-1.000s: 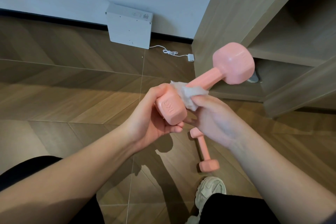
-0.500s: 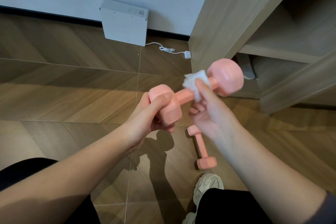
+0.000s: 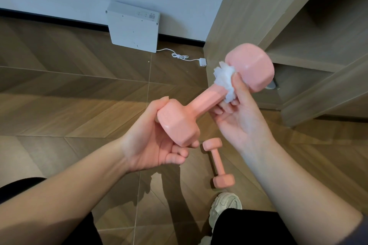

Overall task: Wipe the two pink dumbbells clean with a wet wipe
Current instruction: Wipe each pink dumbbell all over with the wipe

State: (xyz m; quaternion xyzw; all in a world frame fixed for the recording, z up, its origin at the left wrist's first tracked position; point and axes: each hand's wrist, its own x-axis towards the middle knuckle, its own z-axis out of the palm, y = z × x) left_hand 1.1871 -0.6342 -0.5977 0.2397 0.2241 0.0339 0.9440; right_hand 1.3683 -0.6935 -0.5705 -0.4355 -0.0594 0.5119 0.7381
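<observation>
A pink dumbbell (image 3: pixel 205 101) is held up over the floor, tilted from lower left to upper right. My left hand (image 3: pixel 151 145) grips its near head from below. My right hand (image 3: pixel 239 119) pinches a crumpled white wet wipe (image 3: pixel 225 79) around the far end of the handle, right against the far head. The second pink dumbbell (image 3: pixel 218 162) lies on the wooden floor below my hands, touched by neither.
A white flat box (image 3: pixel 133 28) leans on the wall, with a white cable and plug (image 3: pixel 202 62) trailing right. A wooden cabinet (image 3: pixel 294 45) with open shelves stands at the right. My shoe (image 3: pixel 225 207) rests just below the floor dumbbell.
My right hand slid the wipe along the handle from the near head up to the far head. The held dumbbell tilted and shifted a little in my left hand.
</observation>
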